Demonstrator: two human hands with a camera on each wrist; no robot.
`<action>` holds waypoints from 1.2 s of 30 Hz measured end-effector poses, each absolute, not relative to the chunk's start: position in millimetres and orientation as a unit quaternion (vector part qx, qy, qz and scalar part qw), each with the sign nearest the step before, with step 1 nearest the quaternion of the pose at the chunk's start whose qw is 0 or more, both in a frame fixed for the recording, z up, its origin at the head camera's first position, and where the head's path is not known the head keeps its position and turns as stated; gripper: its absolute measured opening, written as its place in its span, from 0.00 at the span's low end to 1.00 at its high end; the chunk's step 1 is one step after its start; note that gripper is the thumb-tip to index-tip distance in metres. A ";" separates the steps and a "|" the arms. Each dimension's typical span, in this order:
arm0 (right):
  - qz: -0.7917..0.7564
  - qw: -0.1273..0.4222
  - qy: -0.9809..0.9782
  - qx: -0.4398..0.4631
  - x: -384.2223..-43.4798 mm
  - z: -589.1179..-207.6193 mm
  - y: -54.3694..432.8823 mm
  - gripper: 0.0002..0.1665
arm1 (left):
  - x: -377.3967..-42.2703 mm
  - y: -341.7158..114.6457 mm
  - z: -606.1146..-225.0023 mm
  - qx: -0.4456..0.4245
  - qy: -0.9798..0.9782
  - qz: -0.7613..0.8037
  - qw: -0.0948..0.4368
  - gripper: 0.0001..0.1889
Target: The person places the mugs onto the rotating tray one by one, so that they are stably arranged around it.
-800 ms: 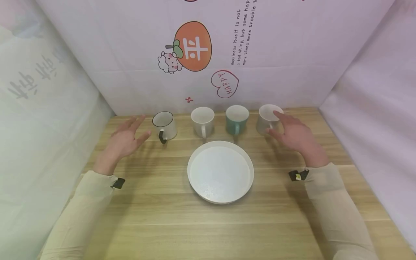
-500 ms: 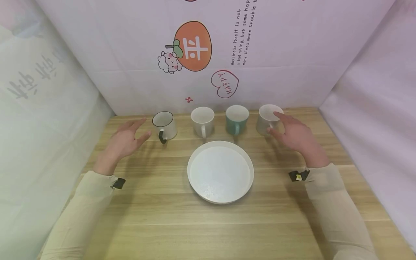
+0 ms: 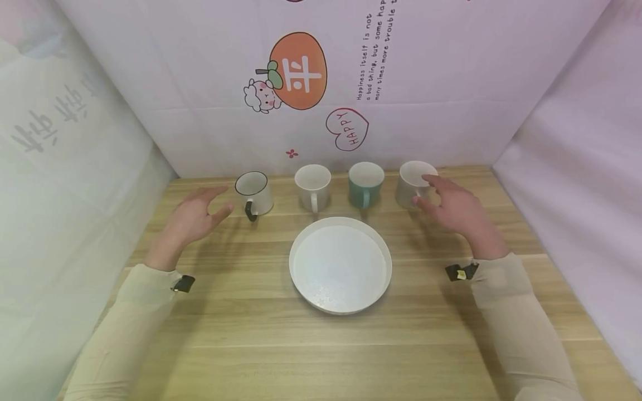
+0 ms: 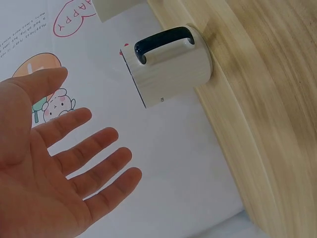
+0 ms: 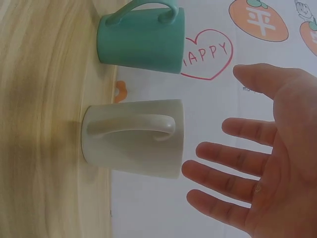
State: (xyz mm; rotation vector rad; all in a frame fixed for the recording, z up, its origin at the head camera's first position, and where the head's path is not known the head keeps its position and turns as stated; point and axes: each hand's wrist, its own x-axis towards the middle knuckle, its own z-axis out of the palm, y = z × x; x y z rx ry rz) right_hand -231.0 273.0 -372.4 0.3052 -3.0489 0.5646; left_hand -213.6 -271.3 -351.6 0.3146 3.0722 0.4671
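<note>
Four things stand in a row, all mugs: the leftmost is a white enamel-look mug (image 3: 257,195) with a dark rim and black handle. Beside it come a plain white mug (image 3: 316,189), a teal mug (image 3: 365,186) and, at the right end, another white mug (image 3: 410,186). My left hand (image 3: 193,216) hovers left of the black-handled mug, fingers spread and holding nothing. My right hand (image 3: 455,206) is held at the right-end mug, overlapping its rim in the head view. The right wrist view shows a gap between its spread fingers (image 5: 223,181) and that white mug (image 5: 133,139).
A round white tray (image 3: 341,306) lies on the wooden table (image 3: 311,365) in front of the mugs. Behind them rises a white printed cloth (image 3: 200,128), with more cloth hanging along the left and right sides.
The left hand's fingertips have dipped slightly and moved a little toward the black-handled mug. My right hand is almost still; the mugs and tray have not moved.
</note>
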 end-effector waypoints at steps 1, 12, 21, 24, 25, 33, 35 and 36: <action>0.183 0.014 -0.978 0.097 -230.6 -372.3 272.7 0.46 | -213.4 -271.5 -352.4 0.103 0.983 0.154 0.005 0.32; 0.199 0.041 -0.974 0.102 -231.8 -378.7 273.1 0.42 | -211.3 -271.6 -356.8 0.110 0.971 0.210 0.006 0.30; 0.219 0.051 -0.969 0.101 -230.2 -380.9 273.2 0.39 | -212.6 -270.1 -362.8 0.113 0.962 0.248 0.016 0.27; 0.226 0.051 -0.968 0.100 -230.4 -381.8 273.7 0.38 | -212.8 -269.3 -364.6 0.117 0.959 0.258 0.017 0.27; 0.227 0.050 -0.968 0.099 -230.5 -382.0 273.9 0.38 | -212.9 -269.1 -365.3 0.118 0.957 0.263 0.018 0.27; 0.242 0.046 -0.965 0.086 -231.4 -383.4 274.1 0.37 | -213.0 -266.3 -371.7 0.124 0.948 0.293 0.024 0.24; 0.247 0.047 -0.964 0.085 -231.4 -383.8 274.1 0.36 | -212.4 -265.1 -372.4 0.125 0.946 0.297 0.025 0.24; 0.249 0.048 -0.964 0.084 -231.4 -383.9 274.1 0.35 | -212.1 -264.5 -372.6 0.125 0.945 0.300 0.026 0.23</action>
